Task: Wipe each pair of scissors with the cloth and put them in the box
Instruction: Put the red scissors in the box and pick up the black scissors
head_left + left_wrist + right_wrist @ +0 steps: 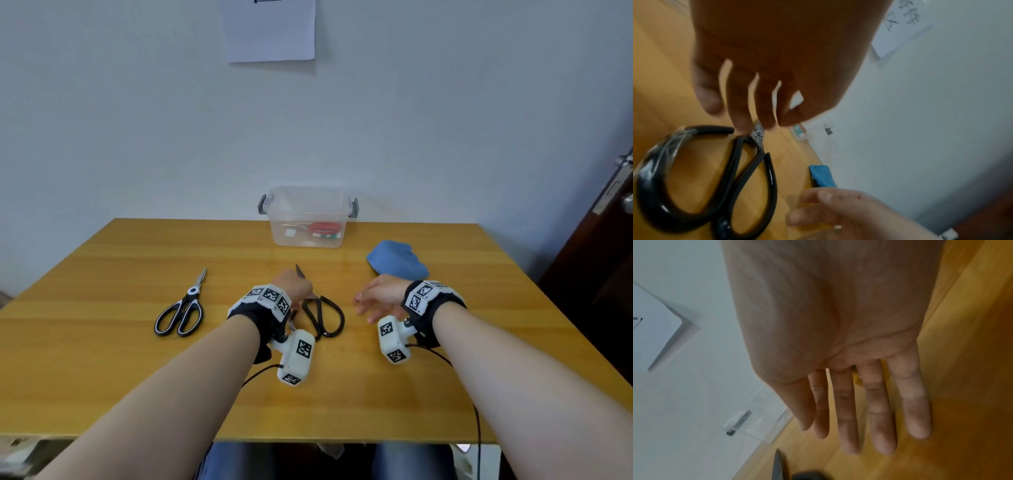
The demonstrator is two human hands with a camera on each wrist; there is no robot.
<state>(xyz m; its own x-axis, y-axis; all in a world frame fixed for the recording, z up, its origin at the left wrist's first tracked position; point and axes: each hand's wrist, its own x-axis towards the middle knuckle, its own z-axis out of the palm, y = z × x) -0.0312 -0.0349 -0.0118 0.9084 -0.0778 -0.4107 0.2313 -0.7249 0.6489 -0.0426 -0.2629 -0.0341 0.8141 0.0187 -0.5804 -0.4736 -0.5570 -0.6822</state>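
left hand fingers pinch black looped metal scissors near pivot, table middle | right hand fingers wide, empty | soft blue cloth at 2 o'clock | scissors likely stiff, sharp: hold handles

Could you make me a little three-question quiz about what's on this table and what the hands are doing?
1. True or false: the blue cloth lies inside the clear box.
2. Which hand grips the black-handled scissors? A) left hand B) right hand C) neither
3. Fill in: the black-and-white scissors lie on the table to the ___ of the left hand, untouched.

Key
1. False: it lies on the table, right of the box; the box holds red-handled scissors.
2. A: its fingers pinch the blades near the pivot; the right hand is open and holds nothing.
3. left
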